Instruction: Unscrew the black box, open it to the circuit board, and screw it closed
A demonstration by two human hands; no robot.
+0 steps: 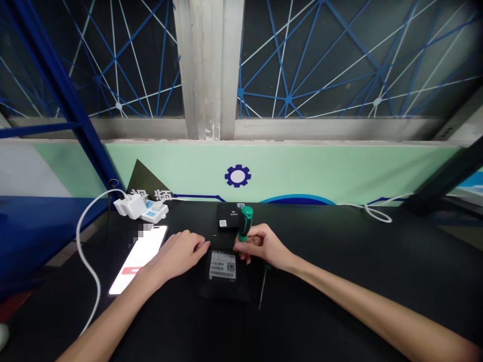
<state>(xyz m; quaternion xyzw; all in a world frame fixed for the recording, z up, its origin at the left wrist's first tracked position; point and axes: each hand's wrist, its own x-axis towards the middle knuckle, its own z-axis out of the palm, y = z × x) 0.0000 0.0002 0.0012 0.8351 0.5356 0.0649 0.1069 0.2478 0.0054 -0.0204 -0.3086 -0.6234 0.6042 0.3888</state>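
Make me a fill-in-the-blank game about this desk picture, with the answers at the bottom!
1. The right hand holds a screwdriver with a black-and-____ handle.
2. The purple shape on the wall is a ____.
3. The cable curving past the phone is ____.
4. To the person, the phone lies to the label's ____.

Missing words: green; gear; white; left.
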